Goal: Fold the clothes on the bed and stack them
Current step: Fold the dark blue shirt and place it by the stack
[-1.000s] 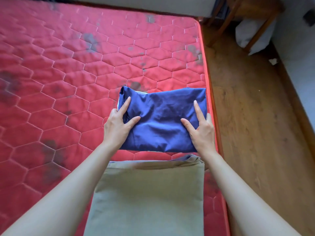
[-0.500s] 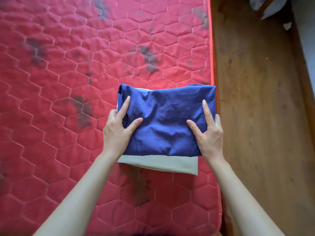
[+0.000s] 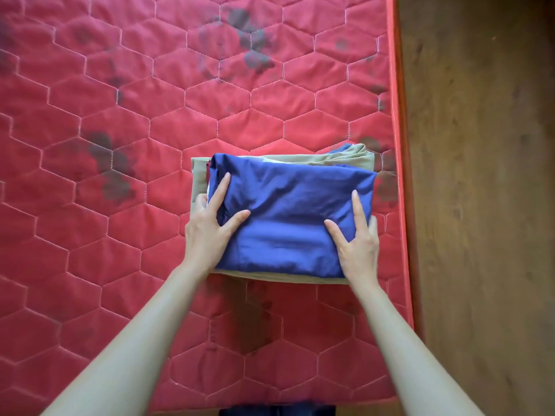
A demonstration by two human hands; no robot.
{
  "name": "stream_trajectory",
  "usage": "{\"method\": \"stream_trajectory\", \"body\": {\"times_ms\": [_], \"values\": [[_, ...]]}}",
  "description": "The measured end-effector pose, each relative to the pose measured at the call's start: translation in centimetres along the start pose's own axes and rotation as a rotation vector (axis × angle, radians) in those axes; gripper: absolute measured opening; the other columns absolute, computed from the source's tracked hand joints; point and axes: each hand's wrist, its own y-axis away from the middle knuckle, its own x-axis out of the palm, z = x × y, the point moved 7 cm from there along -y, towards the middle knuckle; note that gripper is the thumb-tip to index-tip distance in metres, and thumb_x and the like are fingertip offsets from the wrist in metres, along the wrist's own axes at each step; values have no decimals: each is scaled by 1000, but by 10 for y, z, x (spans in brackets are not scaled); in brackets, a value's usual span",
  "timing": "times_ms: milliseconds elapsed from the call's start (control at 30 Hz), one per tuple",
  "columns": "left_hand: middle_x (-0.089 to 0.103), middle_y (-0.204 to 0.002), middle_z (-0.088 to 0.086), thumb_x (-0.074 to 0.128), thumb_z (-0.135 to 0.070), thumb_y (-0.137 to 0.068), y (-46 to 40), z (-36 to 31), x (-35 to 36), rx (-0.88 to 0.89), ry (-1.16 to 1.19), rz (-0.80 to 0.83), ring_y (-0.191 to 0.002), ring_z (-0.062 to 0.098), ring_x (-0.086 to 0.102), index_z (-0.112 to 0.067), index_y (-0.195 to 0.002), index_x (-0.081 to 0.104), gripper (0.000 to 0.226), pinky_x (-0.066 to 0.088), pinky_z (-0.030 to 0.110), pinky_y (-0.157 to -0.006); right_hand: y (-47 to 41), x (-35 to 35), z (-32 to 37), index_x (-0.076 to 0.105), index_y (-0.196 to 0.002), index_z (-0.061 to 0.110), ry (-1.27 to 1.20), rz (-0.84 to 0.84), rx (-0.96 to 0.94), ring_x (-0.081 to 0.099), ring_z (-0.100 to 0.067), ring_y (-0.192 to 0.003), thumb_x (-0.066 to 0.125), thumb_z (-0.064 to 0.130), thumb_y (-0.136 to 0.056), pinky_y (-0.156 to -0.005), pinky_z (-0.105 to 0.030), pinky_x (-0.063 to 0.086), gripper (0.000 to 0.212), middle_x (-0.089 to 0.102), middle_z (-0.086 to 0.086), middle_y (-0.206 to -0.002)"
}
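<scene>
Beige garment (image 3: pixel 336 159) mostly hidden under the folded blue garment (image 3: pixel 294 217), near the bed's (image 3: pixel 120 115) right edge; left hand (image 3: pixel 207 229) and right hand (image 3: pixel 357 244) grip its sides, thumbs on top, other fingers tucked beneath.

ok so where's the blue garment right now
In the head view the blue garment lies folded on top of the beige garment, near the right edge of the red mattress, held between the left hand and right hand.
</scene>
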Motion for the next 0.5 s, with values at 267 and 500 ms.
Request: {"method": "stream_trajectory", "body": {"times_ms": [267,500], "values": [[42,-105,-8,63,-57,-82,7,2,3,-51,-17,5,-91,10,48,-54,-144,27,72,38,29,-79,-4,-3,-4,17,-143,55,-18,66,21,51,-28,-117,63,50,-86,-95,-28,39,73,45,-12,-127],[19,-158,20,54,-34,-95,22,-51,-8,228,-475,-252,-147,38,12,-16,-144,44,53,13,56,-115,0,-8,7,23,-152,33,178,13,2,25,-33,-142,44,57,-92,-113,-47,28,68,23,-16,-154]]}}
